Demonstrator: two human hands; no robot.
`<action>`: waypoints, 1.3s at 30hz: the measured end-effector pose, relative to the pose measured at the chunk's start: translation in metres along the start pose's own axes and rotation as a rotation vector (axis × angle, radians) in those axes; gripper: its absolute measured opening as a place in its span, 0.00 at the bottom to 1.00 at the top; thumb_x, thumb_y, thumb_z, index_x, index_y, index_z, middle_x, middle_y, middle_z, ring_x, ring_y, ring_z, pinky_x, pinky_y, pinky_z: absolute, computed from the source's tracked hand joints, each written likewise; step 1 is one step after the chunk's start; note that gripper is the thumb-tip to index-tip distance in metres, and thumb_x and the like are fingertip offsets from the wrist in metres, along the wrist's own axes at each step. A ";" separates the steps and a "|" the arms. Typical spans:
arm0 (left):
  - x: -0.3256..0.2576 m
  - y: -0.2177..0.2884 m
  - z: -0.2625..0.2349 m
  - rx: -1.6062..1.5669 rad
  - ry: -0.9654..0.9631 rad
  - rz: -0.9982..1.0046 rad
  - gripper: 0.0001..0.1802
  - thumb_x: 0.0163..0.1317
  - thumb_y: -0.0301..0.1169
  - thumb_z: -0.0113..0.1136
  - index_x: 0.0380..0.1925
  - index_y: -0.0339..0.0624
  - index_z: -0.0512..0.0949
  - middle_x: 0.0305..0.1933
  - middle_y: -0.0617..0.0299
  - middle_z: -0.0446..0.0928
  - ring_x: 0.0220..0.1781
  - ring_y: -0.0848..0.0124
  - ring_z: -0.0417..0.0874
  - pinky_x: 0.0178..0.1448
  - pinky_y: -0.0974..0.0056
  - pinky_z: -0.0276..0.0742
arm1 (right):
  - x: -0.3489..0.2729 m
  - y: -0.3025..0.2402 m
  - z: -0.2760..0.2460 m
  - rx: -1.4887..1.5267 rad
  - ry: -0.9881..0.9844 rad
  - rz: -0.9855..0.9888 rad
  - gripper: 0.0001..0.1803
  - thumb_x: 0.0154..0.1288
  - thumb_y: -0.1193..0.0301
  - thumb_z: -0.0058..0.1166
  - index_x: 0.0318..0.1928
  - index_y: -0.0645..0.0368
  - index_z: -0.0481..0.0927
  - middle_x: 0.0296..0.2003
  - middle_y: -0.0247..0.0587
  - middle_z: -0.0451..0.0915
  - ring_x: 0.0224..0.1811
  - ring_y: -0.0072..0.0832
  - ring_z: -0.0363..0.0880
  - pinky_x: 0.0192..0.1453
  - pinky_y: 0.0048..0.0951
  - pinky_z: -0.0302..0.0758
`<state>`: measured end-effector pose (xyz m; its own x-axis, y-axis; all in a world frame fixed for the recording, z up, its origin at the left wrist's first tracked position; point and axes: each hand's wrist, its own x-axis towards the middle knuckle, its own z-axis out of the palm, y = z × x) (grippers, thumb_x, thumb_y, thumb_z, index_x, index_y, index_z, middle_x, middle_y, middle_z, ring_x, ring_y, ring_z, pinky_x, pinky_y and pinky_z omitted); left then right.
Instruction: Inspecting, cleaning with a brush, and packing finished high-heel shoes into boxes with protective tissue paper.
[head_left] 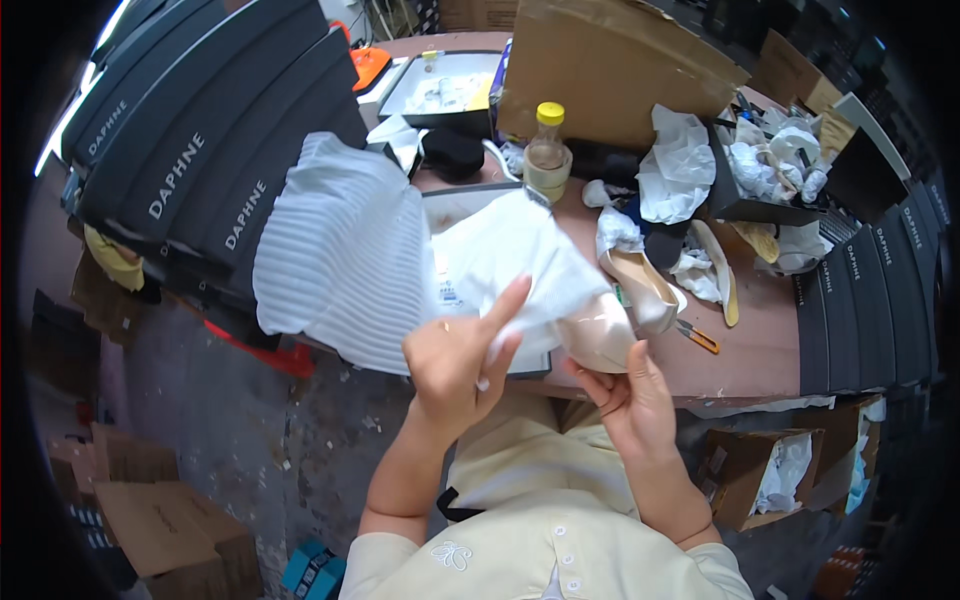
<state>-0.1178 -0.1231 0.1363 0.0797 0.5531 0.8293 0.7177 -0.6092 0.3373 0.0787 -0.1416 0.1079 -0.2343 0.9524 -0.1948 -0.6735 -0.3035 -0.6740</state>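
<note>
Head view: white paper [535, 262] partly hides the beige shoe [600, 340].

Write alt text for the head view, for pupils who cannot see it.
Right-hand fingers hold a glossy beige shoe; left-hand fingers are at white paper beside it. A cluttered table bears another pale shoe and a yellow-capped bottle.

Glossy beige shoe [601, 338] against white tissue [512, 252]

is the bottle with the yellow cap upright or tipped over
Upright: the bottle stands base down, with its yellow cap on at the top.
</note>
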 end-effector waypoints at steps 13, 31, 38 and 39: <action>-0.117 0.013 0.033 -0.268 0.091 -0.014 0.17 0.63 0.37 0.52 0.39 0.33 0.80 0.16 0.62 0.70 0.19 0.67 0.73 0.22 0.67 0.67 | 0.046 0.069 0.000 -0.288 -0.019 -0.192 0.21 0.62 0.75 0.52 0.55 0.59 0.65 0.45 0.34 0.70 0.48 0.24 0.71 0.53 0.30 0.71; -0.058 -0.068 0.054 -0.231 0.155 -0.542 0.22 0.45 0.23 0.69 0.43 0.35 0.75 0.46 0.54 0.76 0.47 0.59 0.77 0.53 0.59 0.72 | 0.080 -0.025 0.010 -0.988 -0.331 -0.563 0.36 0.51 0.69 0.64 0.60 0.62 0.63 0.56 0.44 0.68 0.59 0.33 0.66 0.60 0.36 0.66; -0.100 -0.009 -0.005 0.228 -0.310 -0.344 0.34 0.42 0.38 0.70 0.50 0.34 0.71 0.56 0.45 0.66 0.59 0.46 0.65 0.58 0.47 0.64 | 0.123 0.059 0.005 -0.717 -0.282 -0.037 0.35 0.48 0.58 0.67 0.53 0.64 0.71 0.47 0.44 0.77 0.50 0.34 0.75 0.55 0.35 0.70; -0.120 0.000 -0.025 0.206 -0.262 -0.377 0.40 0.40 0.39 0.71 0.54 0.34 0.67 0.60 0.44 0.61 0.61 0.45 0.61 0.59 0.47 0.63 | 0.132 0.062 0.004 -0.856 -0.295 -0.023 0.34 0.48 0.56 0.67 0.51 0.65 0.73 0.46 0.45 0.78 0.49 0.35 0.76 0.54 0.35 0.71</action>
<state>-0.1445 -0.2032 0.0477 -0.0592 0.8531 0.5184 0.8495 -0.2297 0.4750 0.0029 -0.0347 0.0436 -0.4766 0.8768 -0.0634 0.0440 -0.0482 -0.9979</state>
